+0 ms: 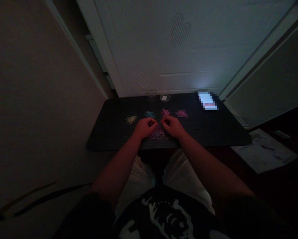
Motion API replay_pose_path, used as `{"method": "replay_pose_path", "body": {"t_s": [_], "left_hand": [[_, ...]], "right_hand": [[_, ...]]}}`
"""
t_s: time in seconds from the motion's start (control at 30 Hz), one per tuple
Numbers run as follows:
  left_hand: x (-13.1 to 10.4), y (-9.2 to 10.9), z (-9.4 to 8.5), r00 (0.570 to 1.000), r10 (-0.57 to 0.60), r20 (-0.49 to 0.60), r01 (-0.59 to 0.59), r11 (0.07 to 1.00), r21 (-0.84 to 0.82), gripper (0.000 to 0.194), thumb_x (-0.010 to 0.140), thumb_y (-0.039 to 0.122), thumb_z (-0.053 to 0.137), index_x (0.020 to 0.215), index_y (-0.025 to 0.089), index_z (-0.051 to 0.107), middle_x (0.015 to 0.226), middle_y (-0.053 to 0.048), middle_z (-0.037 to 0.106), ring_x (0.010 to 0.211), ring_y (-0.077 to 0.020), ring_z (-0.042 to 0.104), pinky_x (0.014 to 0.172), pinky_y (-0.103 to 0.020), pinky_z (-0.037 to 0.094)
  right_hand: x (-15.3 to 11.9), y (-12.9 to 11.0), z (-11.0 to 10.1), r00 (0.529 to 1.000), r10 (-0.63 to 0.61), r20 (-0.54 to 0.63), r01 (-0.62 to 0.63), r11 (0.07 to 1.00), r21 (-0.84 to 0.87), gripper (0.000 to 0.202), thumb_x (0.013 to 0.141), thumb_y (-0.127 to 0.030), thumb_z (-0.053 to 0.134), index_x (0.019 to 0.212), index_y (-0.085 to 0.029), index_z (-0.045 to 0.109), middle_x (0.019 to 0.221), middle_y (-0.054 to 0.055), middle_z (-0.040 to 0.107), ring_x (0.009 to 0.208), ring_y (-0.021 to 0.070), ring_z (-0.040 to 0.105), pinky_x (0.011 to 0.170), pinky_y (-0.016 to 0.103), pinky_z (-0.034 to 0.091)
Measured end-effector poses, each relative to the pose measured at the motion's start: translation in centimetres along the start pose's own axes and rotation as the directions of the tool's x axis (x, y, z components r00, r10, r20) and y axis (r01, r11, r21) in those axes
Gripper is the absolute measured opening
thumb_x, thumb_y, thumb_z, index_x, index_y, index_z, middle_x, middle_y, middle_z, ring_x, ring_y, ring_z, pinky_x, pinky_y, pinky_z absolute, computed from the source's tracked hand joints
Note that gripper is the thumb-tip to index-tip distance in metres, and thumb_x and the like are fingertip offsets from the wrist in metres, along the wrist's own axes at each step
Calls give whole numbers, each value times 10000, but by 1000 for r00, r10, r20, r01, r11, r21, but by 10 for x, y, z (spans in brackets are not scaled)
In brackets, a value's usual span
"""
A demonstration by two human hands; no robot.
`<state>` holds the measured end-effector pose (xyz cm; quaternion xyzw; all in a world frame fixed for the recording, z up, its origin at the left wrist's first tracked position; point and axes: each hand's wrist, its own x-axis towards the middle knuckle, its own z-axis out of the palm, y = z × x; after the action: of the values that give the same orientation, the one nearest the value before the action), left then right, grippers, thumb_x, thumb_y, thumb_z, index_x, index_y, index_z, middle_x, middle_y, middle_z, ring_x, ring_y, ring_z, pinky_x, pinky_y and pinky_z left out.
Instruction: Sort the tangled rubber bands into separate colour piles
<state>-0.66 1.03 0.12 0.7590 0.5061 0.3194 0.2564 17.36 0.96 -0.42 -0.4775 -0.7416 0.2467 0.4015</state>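
My left hand (146, 127) and my right hand (172, 126) meet over a mixed heap of thin, short sticks (158, 134), mostly pink, purple and bluish. Fingertips of both hands are pinched together, with a small pale thin stick (159, 123) spanning the gap between them. Beyond the hands lie separate small piles: a cream pile (131, 119) at the left, a blue pile (150, 114), a pink pile (165, 112) just past my right fingers, and a pinkish-purple pile (182, 113) to the right. The dim light hides the exact kind of stick.
The dark table (109, 132) stands against a white panel with heart patterns. At its back are a clear jar (151, 95) and a round clear lid (165, 98). A lit, blurred-out phone (207, 100) is at the back right. Papers (265, 151) lie lower, right of the table.
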Motion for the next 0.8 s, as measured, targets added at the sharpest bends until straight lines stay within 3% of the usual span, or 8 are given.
{"method": "replay_pose_path", "body": {"t_s": [0.8], "left_hand": [[0,-2,1,1000,20,-15,-21,1000,-16,197,780,328,573,819,158,663,762,-17,680,659,-118,591,627,-227,458]], "right_hand": [[0,-2,-1,1000,18,6,-18,1000,16,104,757,-224,517,700,-168,584,640,3,572,590,122,491,571,239,371]]}}
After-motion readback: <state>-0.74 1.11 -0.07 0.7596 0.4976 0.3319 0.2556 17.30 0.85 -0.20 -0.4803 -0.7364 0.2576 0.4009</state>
